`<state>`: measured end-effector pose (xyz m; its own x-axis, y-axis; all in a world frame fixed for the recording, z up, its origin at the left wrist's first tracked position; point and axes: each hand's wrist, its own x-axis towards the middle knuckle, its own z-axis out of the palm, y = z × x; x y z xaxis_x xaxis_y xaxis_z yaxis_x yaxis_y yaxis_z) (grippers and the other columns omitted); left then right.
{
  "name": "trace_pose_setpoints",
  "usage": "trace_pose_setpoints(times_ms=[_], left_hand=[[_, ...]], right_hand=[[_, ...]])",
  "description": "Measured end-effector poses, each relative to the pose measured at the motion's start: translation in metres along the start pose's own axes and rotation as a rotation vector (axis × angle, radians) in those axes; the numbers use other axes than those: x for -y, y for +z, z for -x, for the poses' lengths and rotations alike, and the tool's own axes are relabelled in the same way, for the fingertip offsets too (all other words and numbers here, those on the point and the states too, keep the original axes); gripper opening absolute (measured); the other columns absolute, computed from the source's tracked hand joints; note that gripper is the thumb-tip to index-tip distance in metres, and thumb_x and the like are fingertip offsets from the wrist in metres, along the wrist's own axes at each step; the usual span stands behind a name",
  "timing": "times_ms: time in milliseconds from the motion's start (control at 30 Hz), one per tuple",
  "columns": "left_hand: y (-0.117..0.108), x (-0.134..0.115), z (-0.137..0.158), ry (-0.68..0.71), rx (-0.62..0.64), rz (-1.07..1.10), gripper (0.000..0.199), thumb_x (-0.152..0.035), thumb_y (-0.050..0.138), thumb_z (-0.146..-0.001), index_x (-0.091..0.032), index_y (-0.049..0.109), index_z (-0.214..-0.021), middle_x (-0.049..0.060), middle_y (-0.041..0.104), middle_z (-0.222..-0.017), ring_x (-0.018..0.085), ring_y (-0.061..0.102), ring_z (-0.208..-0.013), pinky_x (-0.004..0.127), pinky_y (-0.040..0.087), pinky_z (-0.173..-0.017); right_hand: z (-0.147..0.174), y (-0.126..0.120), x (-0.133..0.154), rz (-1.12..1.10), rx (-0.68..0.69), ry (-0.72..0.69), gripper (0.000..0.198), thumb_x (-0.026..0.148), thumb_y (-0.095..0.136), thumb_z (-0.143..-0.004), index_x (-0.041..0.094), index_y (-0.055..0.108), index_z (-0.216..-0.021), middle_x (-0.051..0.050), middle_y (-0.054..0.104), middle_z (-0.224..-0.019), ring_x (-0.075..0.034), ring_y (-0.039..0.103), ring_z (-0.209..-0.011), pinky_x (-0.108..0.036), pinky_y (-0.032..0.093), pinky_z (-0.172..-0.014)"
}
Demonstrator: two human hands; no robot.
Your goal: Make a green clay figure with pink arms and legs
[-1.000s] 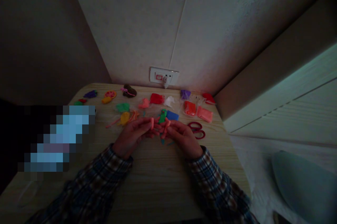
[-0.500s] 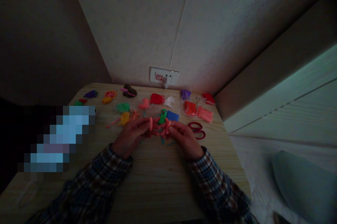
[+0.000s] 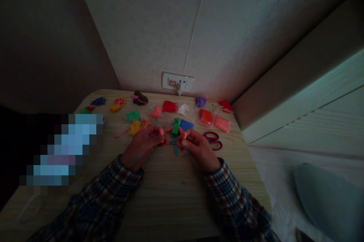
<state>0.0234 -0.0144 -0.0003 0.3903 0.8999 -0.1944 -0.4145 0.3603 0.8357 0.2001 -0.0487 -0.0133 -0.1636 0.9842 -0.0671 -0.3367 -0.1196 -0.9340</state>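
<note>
Pink clay (image 3: 161, 132), green figure (image 3: 176, 126) beyond, scissors (image 3: 215, 141) near

Note wood grain on the table (image 3: 170, 196), smooth and matt; smooth plastic in scissor handles (image 3: 214, 141); glossy clear film on the orange packet (image 3: 206, 117); matt, clay-like material in pink pieces (image 3: 161, 132) and green figure (image 3: 176, 125); woven cloth in sleeves (image 3: 236, 194).

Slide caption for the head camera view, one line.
Left hand and right hand pinching pink clay above a wooden table, red-handled scissors lying nearby.
</note>
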Motion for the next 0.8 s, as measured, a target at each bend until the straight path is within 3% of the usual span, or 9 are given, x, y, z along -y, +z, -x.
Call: trace_pose_setpoints(times_ms=[133,367,600,800], left_hand=[[-0.0030,0.0024,-0.0003,-0.038,-0.008,-0.007,0.027,-0.033,0.087,-0.057,-0.015,0.068,-0.061,0.001,0.071,-0.065,0.013,0.063,-0.062,0.021,0.050,-0.061],[-0.0055,0.0044,0.0011,-0.063,-0.020,0.020,0.023,-0.035,0.084,-0.062,-0.017,0.073,-0.071,0.003,0.073,-0.071,0.015,0.066,-0.068,0.023,0.052,-0.066],[-0.0010,0.0006,0.0001,0.002,-0.016,-0.047,0.021,-0.031,0.084,-0.060,-0.016,0.069,-0.062,0.001,0.068,-0.061,0.012,0.060,-0.061,0.020,0.047,-0.059],[-0.0021,0.0003,0.0008,0.008,-0.024,-0.090,0.025,-0.034,0.081,-0.064,-0.017,0.064,-0.057,0.002,0.068,-0.063,0.014,0.061,-0.062,0.024,0.047,-0.061]], right_hand=[[0.0003,-0.0003,-0.0004,0.005,-0.002,-0.024,0.032,0.042,0.080,-0.067,0.020,0.057,-0.070,0.004,0.058,-0.068,-0.011,0.051,-0.062,-0.024,0.043,-0.060],[0.0007,-0.0019,-0.0018,0.057,0.052,-0.031,0.032,0.048,0.065,-0.082,0.020,0.066,-0.096,-0.001,0.063,-0.074,-0.015,0.057,-0.070,-0.029,0.046,-0.067],[0.0007,-0.0001,-0.0003,0.004,0.037,-0.022,0.024,0.043,0.072,-0.076,0.021,0.065,-0.083,0.001,0.063,-0.071,-0.014,0.057,-0.068,-0.027,0.046,-0.066],[0.0012,0.0015,0.0018,0.006,0.022,-0.008,0.026,0.043,0.074,-0.074,0.020,0.063,-0.078,0.001,0.063,-0.070,-0.014,0.057,-0.067,-0.027,0.046,-0.065]])
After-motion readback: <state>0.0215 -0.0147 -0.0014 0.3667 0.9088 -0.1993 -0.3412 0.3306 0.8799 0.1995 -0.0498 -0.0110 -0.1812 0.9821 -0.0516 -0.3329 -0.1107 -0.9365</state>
